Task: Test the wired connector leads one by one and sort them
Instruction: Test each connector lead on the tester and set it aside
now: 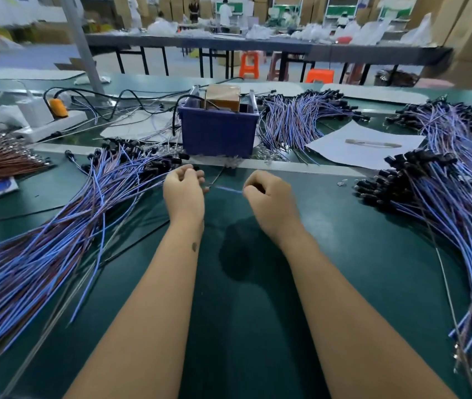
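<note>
While both hands hovered over the green tabletop (344, 240), a single blue lead (227, 189) stretched taut between them, blurred. The left hand (183, 194) pinched one end with curled fingers; the right hand (269, 201) pinched the other likewise. A large heap of blue leads (56, 226) lay to the left, another pile (445, 203) to the right. Just beyond the hands stood a blue bin (219, 132).
</note>
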